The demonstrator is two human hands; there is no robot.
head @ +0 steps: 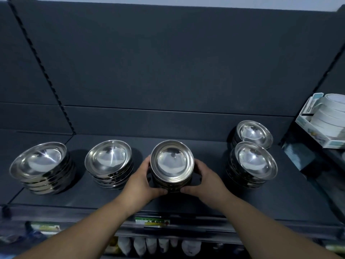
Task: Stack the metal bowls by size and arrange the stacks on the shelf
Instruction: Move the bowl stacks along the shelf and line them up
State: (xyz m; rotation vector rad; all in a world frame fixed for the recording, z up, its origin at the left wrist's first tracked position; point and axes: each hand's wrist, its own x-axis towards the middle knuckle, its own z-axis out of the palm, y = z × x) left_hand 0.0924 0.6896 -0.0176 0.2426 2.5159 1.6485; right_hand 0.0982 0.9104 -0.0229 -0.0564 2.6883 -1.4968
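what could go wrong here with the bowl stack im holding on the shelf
1. The left hand and right hand hold the middle stack low, near its base. With the grip that low, the top bowls might slide or tip if it is pushed quickly.
2. The neighbouring stack stands fairly close on the left, so sliding that way might knock it.
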